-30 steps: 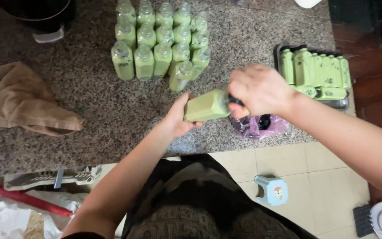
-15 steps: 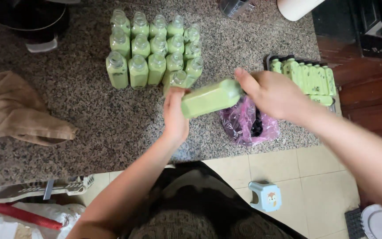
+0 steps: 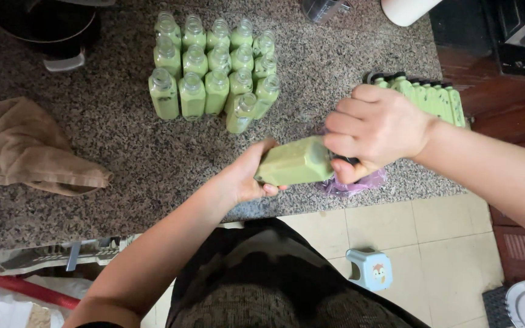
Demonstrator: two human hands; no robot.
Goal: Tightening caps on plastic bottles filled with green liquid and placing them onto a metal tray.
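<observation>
Square green-filled plastic bottle point(image 3: 296, 161) cradled in left hand point(image 3: 245, 177), right hand point(image 3: 375, 130) fingers clamped over its cap; could spill onto granite counter point(image 3: 123, 152) if tilted.

Speckled granite counter point(image 3: 92, 170); clear plastic bottles point(image 3: 214, 67); soft tan cloth point(image 3: 25, 149); glossy floor tiles point(image 3: 432, 243).

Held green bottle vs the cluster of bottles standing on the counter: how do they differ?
The held bottle lies sideways between the left hand and right hand; the counter bottles stand upright on the granite counter, untouched. The right hand covers the held bottle's neck, while the counter bottles' tops look open and uncapped. Both hold the same pale green liquid in like clear bottles.
</observation>
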